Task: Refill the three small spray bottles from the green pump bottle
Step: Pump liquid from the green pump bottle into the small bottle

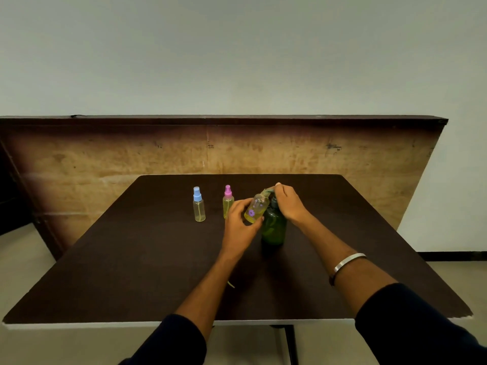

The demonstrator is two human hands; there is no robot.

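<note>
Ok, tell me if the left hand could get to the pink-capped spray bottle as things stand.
Probably yes, but not freely. The left hand holds the tilted open bottle at the green pump bottle, so its grip is taken. The pink-capped bottle stands just behind its fingers with nothing between.

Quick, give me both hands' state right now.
Left hand: holding the small flower bottle, tilted.
Right hand: on the green pump bottle head.
</note>
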